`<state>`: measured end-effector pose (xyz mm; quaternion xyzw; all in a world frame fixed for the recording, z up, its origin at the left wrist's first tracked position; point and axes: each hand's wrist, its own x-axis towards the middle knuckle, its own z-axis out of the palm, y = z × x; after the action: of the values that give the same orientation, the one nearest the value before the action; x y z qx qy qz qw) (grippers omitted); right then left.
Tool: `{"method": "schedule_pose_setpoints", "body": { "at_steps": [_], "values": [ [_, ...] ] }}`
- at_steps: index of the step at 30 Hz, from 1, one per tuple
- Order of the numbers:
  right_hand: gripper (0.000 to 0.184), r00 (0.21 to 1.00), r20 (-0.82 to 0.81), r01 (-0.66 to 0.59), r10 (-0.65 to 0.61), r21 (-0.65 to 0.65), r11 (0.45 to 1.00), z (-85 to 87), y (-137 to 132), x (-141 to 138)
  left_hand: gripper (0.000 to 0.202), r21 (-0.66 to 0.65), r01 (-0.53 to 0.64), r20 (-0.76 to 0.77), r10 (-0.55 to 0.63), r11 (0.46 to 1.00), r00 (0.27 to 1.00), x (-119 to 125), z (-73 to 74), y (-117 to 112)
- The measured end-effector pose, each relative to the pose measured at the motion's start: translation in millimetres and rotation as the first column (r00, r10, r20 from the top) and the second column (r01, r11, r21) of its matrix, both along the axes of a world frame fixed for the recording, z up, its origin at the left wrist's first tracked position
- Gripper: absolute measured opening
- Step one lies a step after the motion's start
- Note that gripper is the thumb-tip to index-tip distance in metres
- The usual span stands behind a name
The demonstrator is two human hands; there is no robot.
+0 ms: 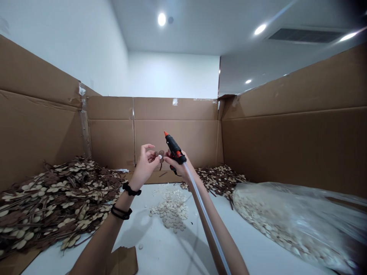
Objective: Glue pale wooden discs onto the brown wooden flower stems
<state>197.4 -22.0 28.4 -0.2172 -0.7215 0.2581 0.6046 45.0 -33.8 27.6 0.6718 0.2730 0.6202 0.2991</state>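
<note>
My left hand [144, 165] is closed, pinching a small brown flower-shaped piece [161, 153] between thumb and fingers. A round white disc [159, 157] shows at the flower's middle. My right hand [183, 165] is wrapped round a black and orange hot glue gun [172, 146], its orange nozzle pointing up and to the left. From the gun's rear a long translucent glue stick [200, 200] runs back over my right forearm. The right thumb and fingertips reach close to the flower; whether they touch it I cannot tell. Below both hands lies a loose pile of white discs [172, 210].
Brown and cream flower pieces with stems form a large heap [65, 198] at left; a smaller heap [219, 177] lies back right. A clear plastic bag [286, 214] of pale discs fills the right side. Cardboard walls [174, 133] surround the white table [160, 252]. A cardboard scrap [126, 259] lies in front.
</note>
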Motion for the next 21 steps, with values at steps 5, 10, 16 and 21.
{"method": "schedule_pose_setpoints", "body": {
  "at_steps": [5, 10, 16, 21],
  "values": [
    [0.023, 0.999, -0.004, 0.044, -0.044, -0.002, 0.999, 0.6, -0.1, 5.5, 0.054, -0.005, -0.04, -0.107, 0.04, 0.999, 0.993, -6.0, 5.0, -4.5],
    [0.025, 0.999, -0.014, 0.032, -0.032, -0.023, 0.999, 1.5, -2.4, 8.9, 0.038, -0.053, -0.09, -0.167, 0.08, 0.995, 0.983, -14.6, 8.1, -3.3],
    [0.022, 1.0, 0.02, -0.021, 0.021, -0.033, 0.999, 0.6, -2.9, 5.3, 0.031, -0.014, -0.059, -0.354, 0.05, 0.998, 0.934, -13.9, 7.0, -4.6],
    [0.023, 0.998, 0.02, -0.052, 0.052, 0.0, 0.999, -0.8, 1.7, 4.8, 0.024, 0.068, -0.055, -0.37, 0.076, 0.996, 0.926, -9.7, 3.9, -5.6]
  ]
}}
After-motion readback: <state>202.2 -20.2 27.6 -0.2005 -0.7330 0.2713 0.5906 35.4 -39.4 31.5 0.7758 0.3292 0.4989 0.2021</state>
